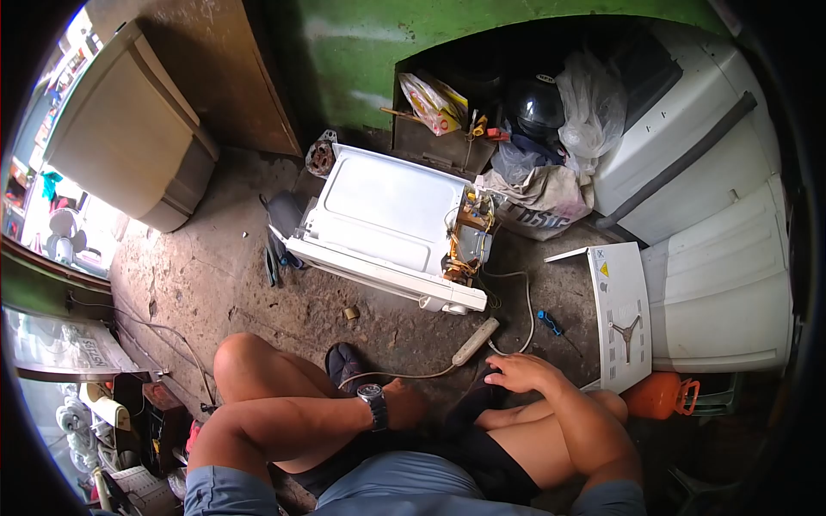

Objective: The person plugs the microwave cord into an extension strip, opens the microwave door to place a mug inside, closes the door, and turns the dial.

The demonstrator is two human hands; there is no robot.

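A white microwave oven point(383, 211) lies on the floor in front of me, its casing off and wiring and electronic parts point(469, 232) bare at its right end. My right hand point(519, 372) rests by my right foot with fingers stretched out and nothing in them. Close to it is a power strip point(475, 340) with a pale cord. My left hand point(404, 402), below a wristwatch, hangs between my legs; its fingers are largely hidden. A blue-handled screwdriver point(551, 323) lies on the floor to the right of the power strip.
A white metal panel point(615, 284) with a warning label and a dark three-armed piece stands at right, near an orange container point(651, 396). Bags and a black helmet point(535, 105) fill the recess behind. A large pale bin-like box point(129, 129) stands at left; a cord point(176, 331) crosses the floor.
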